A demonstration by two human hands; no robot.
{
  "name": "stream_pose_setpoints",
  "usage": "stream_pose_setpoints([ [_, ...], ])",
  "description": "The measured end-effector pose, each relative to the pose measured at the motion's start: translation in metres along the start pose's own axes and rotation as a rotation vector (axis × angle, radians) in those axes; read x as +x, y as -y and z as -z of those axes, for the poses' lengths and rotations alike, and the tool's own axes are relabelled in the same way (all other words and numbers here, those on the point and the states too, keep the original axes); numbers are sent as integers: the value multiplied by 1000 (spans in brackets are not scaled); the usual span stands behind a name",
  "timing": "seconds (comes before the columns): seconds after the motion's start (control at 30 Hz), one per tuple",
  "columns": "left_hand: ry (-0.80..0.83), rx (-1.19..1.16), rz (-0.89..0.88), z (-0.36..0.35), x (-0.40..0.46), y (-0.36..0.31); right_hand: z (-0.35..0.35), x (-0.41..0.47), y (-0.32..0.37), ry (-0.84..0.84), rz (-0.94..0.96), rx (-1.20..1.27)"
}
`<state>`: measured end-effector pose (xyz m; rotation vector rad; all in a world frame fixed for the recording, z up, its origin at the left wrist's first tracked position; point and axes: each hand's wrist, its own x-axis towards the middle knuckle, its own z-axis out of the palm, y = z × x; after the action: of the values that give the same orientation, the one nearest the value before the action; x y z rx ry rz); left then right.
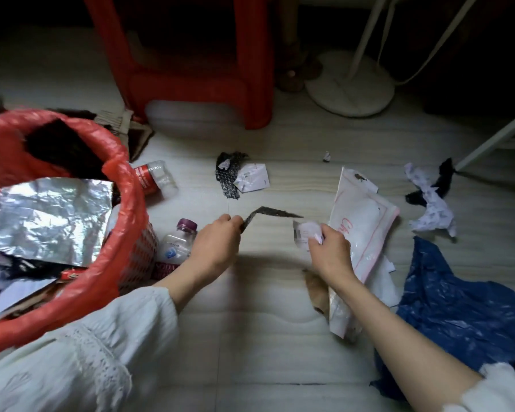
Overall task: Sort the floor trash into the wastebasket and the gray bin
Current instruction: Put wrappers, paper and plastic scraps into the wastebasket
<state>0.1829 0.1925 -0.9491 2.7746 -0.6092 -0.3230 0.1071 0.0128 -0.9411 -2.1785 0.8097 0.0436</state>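
Black mesh strip (268, 214), pinched by the left hand (217, 248), juts right, while the right hand (330, 254) grips crumpled paper (305, 234); the wastebasket (125, 233) sits left, nearer the left hand.

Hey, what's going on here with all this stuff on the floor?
A person is clearing trash off the floor. The left hand pinches a dark strip of wrapping; the right hand grips a crumpled white scrap. A wastebasket with a red liner stands at the left, already holding foil and paper. Two bottles lie beside it, and a white mailer, crumpled paper and a blue bag still lie on the floor.
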Motion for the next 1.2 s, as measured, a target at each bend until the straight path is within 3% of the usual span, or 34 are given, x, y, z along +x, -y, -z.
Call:
stream_pose_setpoints([
  [0.17,-149,-275,54,75,-11,-20,31,-25,59,-16,5,160],
  [0.33,-328,-389,119,159,-49,-15,49,-63,133,34,103,303],
  [0.47,-512,-475,255,208,-97,22,34,-97,187,254,84,471],
  [0.57,-558,-440,435,225,-127,63,7,-113,221,397,53,486],
  [0.7,-469,-380,610,230,-145,117,-24,-128,261,565,28,542],
  [0.83,-181,-542,618,225,-152,135,-32,-143,275,861,-129,699],
  [0.97,-102,-594,534,217,-161,133,-15,-140,259,813,-155,584],
  [1.2,-137,-464,348,248,-182,76,54,-164,250,620,89,243],
])
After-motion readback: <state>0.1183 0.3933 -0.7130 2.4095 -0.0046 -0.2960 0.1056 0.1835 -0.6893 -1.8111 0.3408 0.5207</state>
